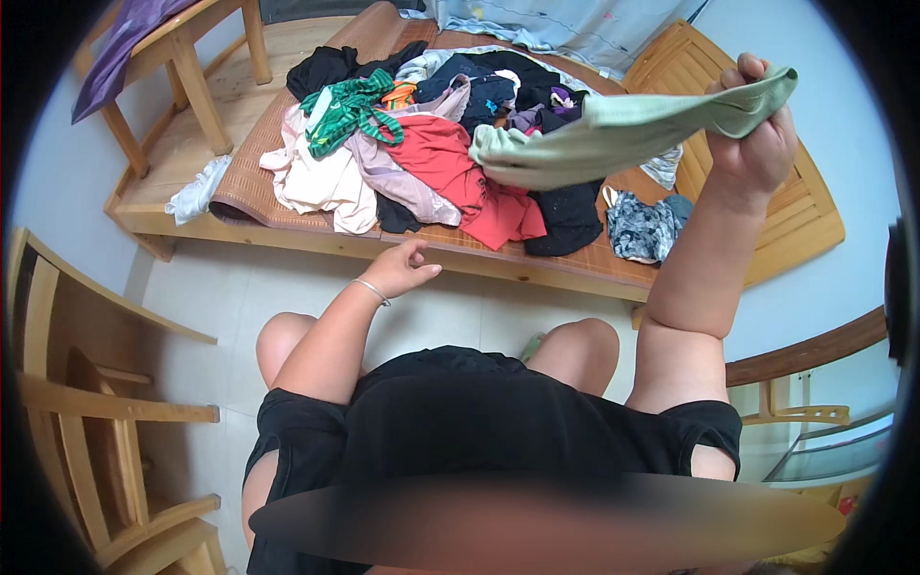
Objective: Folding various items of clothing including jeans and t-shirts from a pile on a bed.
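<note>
My right hand (755,140) is raised at the upper right, gripping one end of a pale green knit garment (632,133). The garment stretches leftward, and its gathered other end is over the clothes pile. My left hand (402,269), with a bracelet at the wrist, hovers before the bed's front edge, fingers apart and holding nothing. Nearest to it are a red garment (449,162), a mauve lace-trimmed garment (392,180) and a cream garment (323,180). A green patterned strappy piece (352,115) lies on top, with black clothing (568,219) at the right.
A folded grey patterned garment (640,226) lies on the wooden bed (496,267), right of the pile. White cloth (201,188) hangs at the left edge beside a rolled mat (248,194). A wooden stool (180,54) bears purple fabric (129,50). Wooden chairs (122,410) stand at left.
</note>
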Demonstrator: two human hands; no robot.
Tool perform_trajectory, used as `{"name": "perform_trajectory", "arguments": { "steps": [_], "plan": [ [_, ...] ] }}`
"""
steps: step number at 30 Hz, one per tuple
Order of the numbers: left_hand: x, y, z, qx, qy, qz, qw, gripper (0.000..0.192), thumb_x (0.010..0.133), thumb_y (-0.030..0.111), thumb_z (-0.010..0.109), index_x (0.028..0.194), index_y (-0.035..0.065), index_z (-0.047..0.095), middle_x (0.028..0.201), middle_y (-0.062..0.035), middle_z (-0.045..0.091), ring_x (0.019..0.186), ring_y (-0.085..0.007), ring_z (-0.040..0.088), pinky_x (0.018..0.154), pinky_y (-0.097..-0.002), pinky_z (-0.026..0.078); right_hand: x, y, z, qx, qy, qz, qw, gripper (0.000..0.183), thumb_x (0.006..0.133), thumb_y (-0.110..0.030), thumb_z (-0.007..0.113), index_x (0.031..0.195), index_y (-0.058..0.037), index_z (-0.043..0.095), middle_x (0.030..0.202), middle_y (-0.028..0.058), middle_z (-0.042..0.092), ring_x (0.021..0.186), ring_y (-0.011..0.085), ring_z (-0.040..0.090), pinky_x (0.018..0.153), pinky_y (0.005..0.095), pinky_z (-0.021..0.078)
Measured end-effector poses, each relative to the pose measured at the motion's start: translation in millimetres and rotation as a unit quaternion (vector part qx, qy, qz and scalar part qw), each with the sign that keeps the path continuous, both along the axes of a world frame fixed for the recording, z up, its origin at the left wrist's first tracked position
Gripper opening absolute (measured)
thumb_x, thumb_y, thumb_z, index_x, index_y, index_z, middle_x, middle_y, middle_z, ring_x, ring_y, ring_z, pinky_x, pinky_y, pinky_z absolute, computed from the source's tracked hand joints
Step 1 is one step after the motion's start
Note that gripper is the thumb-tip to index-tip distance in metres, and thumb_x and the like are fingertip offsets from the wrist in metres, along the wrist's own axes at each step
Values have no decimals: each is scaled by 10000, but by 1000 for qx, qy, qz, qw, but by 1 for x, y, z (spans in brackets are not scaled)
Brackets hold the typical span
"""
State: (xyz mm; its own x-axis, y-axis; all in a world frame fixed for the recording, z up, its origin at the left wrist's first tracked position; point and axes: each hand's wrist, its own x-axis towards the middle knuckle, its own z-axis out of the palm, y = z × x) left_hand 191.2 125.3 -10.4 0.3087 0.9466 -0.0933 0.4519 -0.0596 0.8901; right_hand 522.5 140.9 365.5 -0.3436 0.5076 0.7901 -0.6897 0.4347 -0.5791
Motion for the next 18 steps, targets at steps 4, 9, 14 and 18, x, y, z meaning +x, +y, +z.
{"name": "perform_trajectory", "arguments": {
  "steps": [4, 9, 14, 18],
  "plan": [
    [13, -24, 28, -11, -108, -61, 992, 569, 845, 247, 645, 1291, -15, 408, 1079, -95, 556, 882, -129, 570, 775, -275, 479, -35, -30, -48, -36, -30, -197, 979, 291, 954, -188, 346, 1050, 16, 530, 929, 121, 596, 822, 209, 594, 737, 333, 493],
    [12, -45, 34, -120, -240, -131, 954, 510, 934, 419, 464, 1288, 53, 425, 1134, -106, 567, 881, -176, 611, 738, -315, 513, -95, -78, -183, -72, -221, -258, 938, 137, 863, -41, 551, 996, -64, 524, 926, 48, 593, 832, 100, 553, 759, 263, 460],
    [8, -65, 19, -331, -417, -157, 832, 609, 895, 578, 390, 1096, 33, 576, 994, -111, 628, 851, -191, 630, 695, -322, 536, -147, -109, -275, -73, -378, -35, 922, 91, 892, -61, 536, 964, -24, 575, 844, 29, 599, 776, 93, 551, 700, 266, 467],
    [18, -77, 38, -247, -388, -97, 883, 262, 879, 215, 571, 1027, 2, 608, 971, -89, 633, 836, -168, 615, 726, -290, 508, -150, -112, -294, 0, -398, -36, 917, 85, 874, -77, 578, 941, -29, 594, 877, 34, 618, 815, 117, 581, 734, 276, 473]
  ]
}}
